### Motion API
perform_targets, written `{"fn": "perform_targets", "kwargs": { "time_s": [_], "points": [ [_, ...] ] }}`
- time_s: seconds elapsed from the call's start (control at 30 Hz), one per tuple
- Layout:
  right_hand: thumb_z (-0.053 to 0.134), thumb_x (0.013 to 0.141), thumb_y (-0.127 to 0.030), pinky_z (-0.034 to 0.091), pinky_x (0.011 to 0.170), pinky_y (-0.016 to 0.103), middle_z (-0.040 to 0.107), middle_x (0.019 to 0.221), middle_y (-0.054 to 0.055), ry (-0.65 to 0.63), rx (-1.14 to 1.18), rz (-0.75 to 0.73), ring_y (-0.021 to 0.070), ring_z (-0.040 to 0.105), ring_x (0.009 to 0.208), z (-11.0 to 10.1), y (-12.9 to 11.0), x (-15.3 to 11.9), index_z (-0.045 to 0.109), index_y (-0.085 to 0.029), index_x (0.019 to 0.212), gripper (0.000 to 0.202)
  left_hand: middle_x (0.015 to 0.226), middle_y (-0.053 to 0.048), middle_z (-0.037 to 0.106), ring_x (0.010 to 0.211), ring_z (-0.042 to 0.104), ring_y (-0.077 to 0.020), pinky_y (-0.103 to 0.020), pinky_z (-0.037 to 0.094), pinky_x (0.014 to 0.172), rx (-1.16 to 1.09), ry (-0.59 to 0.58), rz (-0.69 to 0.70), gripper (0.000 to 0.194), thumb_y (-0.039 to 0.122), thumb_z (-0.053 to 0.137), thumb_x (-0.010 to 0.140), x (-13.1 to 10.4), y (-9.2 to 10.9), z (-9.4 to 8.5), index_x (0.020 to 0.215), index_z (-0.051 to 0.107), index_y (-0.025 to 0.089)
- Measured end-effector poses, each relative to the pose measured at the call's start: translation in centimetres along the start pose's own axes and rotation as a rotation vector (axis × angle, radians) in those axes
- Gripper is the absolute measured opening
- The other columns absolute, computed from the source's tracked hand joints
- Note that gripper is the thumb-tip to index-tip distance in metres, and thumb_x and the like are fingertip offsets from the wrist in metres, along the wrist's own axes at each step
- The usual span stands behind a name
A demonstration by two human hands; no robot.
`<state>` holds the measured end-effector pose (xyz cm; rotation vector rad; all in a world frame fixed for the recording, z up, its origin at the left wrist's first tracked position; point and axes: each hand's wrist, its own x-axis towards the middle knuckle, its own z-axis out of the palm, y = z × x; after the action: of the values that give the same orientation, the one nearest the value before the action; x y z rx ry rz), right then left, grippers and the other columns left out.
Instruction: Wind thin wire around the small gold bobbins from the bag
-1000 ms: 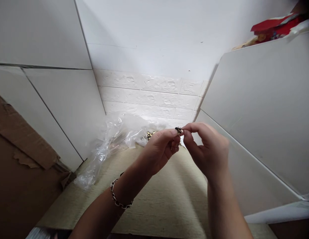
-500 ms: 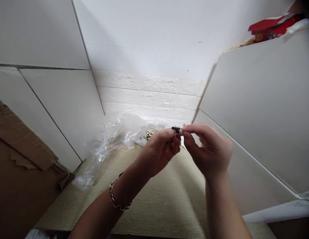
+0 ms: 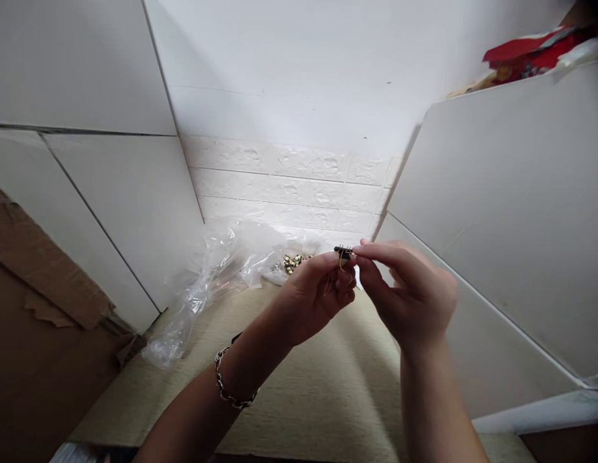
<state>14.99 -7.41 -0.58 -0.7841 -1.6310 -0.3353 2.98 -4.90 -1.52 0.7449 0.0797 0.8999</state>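
My left hand [image 3: 314, 283] is closed, with thumb and fingers pinching a small black transformer bobbin [image 3: 344, 252]. Short metal pins stick up from the bobbin's top edge. A thin yellow wire [image 3: 341, 265] loops down its front, and loose strands hang by the left fingers. From the right, my right hand [image 3: 405, 286] reaches in with thumb and index finger pinched at the bobbin's end. A bit of wire appears to run into that pinch, but the fingertips hide most of it.
Behind the left hand, a clear plastic bag [image 3: 217, 257] holds several small black-and-yellow parts [image 3: 293, 262] on the beige surface [image 3: 299, 392]. White panels [image 3: 501, 212] flank the space, a brick-patterned wall [image 3: 280, 170] closes the back, and torn cardboard [image 3: 43, 257] stands at left.
Both hands and the bobbin have shifted very slightly right in view. The right fingertips stay at the bobbin's end, with the right hand turned a little.
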Motion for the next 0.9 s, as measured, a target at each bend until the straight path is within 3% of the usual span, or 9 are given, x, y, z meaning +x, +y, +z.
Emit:
{"fn": "perform_targets", "kwargs": {
  "time_s": [0.3,0.63,0.9],
  "points": [
    [0.055,0.074,-0.011,0.05,0.063,0.023,0.066,0.072,-0.005,-0.048,-0.04,-0.011,0.0093,0.061,0.066,-0.27,-0.08,0.06,0.06,-0.026,0.084,0.019,0.055,0.004,0.045,0.055,0.042,-0.0028,-0.014,0.038,0.055,0.041,0.048,0.019,0.02,0.026,0.063,0.066,0.14,-0.01,-0.1,0.056,0.055,0.012],
    [0.055,0.074,-0.011,0.049,0.066,0.023,0.064,0.071,-0.004,-0.099,-0.096,-0.068,0.009,0.06,0.069,-0.53,-0.24,0.13,0.057,-0.025,0.085,0.018,0.058,0.003,0.049,0.058,0.045,-0.0032,-0.015,0.04,0.059,0.084,0.009,0.069,0.017,0.025,0.062,0.068,0.11,0.06,-0.36,0.06,0.057,0.012],
    [0.052,0.076,-0.014,0.047,0.062,0.024,0.063,0.072,-0.004,-0.107,-0.157,-0.061,0.0102,0.06,0.069,-0.17,0.32,0.1,0.056,-0.026,0.082,0.014,0.061,0.003,0.054,0.057,0.047,-0.0022,-0.013,0.042,0.058,0.015,0.092,0.031,0.012,0.023,0.065,0.065,0.42,0.12,-0.56,0.065,0.06,0.012]
  ]
}}
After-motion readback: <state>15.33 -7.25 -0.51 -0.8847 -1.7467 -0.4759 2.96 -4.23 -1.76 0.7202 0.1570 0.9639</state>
